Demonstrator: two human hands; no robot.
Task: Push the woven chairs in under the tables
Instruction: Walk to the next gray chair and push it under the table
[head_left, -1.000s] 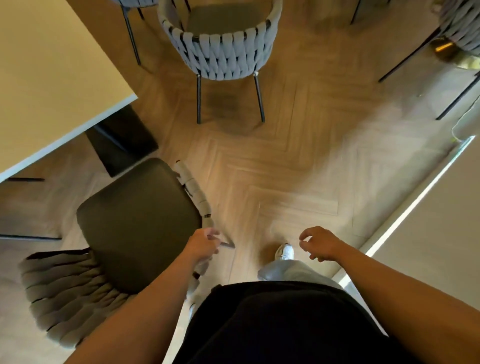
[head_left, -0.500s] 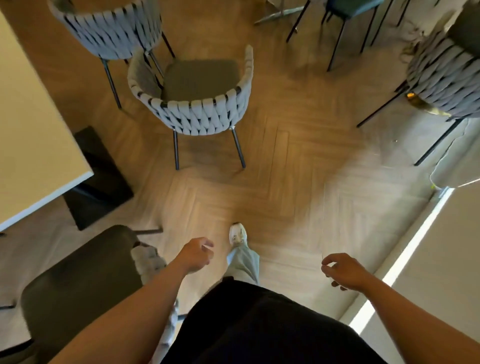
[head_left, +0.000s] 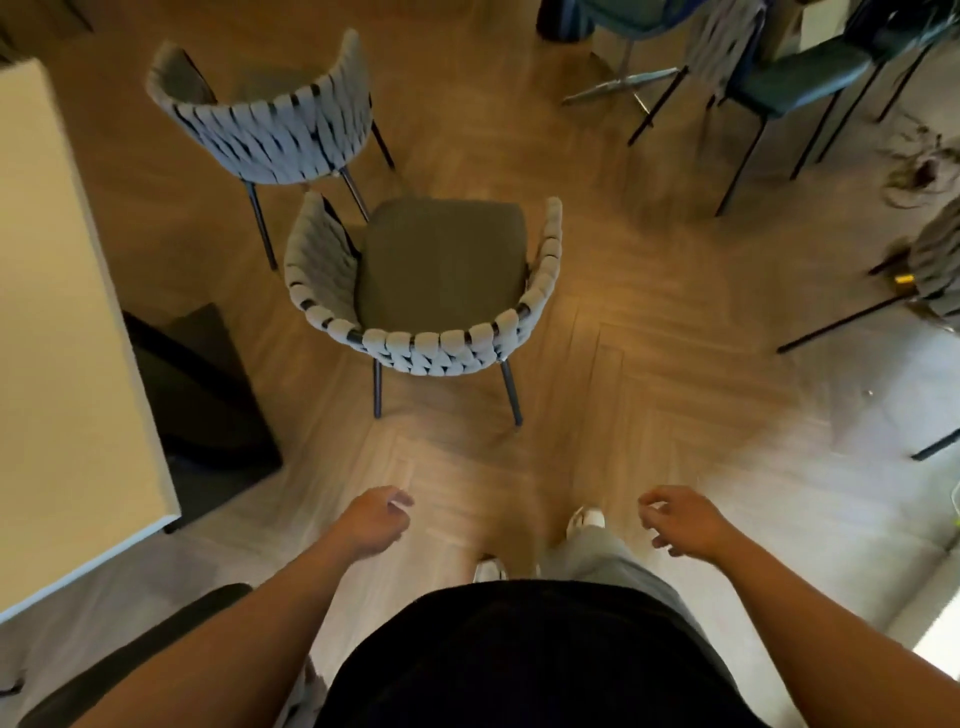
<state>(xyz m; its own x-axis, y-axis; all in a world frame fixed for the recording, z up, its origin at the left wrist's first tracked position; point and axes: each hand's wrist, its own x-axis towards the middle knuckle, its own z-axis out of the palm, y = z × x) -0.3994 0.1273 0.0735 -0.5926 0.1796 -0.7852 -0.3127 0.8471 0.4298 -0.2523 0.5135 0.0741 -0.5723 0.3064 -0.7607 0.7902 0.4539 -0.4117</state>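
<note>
The grey woven chair with a dark olive seat (head_left: 441, 270) stands on the herringbone wood floor (head_left: 649, 364), out from the edge of the cream tabletop (head_left: 62, 338); its curved back faces the person, seat front pointing away; left hand (head_left: 376, 519) and right hand (head_left: 680, 519) hang loosely curled, empty.

Woven chair (head_left: 426, 291): thick cloth strapping, matt seat, dark metal legs; floor (head_left: 649, 374) wood-look.

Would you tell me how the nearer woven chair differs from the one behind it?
The nearer chair shows its dark seat; the farther chair hides most of its seat behind its back. The nearer chair stands straight ahead, the farther chair to the left, toward the table. Both have grey woven backs and thin dark legs.
</note>
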